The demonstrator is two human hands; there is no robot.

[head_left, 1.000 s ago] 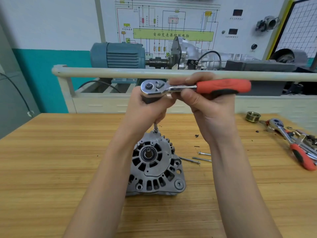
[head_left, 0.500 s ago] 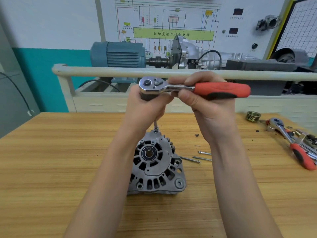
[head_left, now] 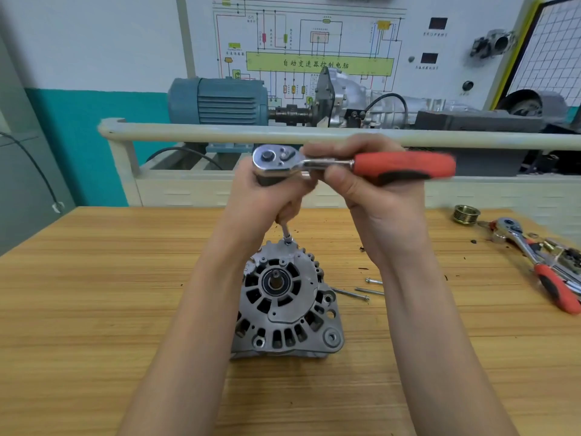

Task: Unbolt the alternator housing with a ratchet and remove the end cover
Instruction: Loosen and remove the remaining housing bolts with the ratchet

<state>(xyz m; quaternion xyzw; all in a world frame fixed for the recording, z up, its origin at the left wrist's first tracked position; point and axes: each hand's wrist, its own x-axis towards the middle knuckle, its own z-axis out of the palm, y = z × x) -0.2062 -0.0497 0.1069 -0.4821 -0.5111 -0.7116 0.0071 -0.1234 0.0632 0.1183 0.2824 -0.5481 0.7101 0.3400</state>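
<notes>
A grey alternator [head_left: 287, 305] stands on the wooden table [head_left: 94, 294], its slotted end cover facing me. A ratchet [head_left: 345, 163] with a red handle is held level above it. A thin extension [head_left: 286, 234] runs down from under the ratchet head to a bolt at the housing's top edge. My left hand [head_left: 267, 199] is wrapped around the extension and socket just under the head. My right hand [head_left: 371, 190] pinches the metal shank between head and handle. Loose long bolts [head_left: 361, 289] lie right of the alternator.
A second red-handled ratchet [head_left: 540, 269] and small parts lie at the table's right edge, with a ribbed pulley [head_left: 466, 214] behind them. A pale rail [head_left: 204, 136] runs across behind the table, in front of a blue motor [head_left: 217, 100] and a gearbox training rig.
The ratchet has risen slightly and shifted a little left in the view; both hands keep the same hold. The alternator has not moved.
</notes>
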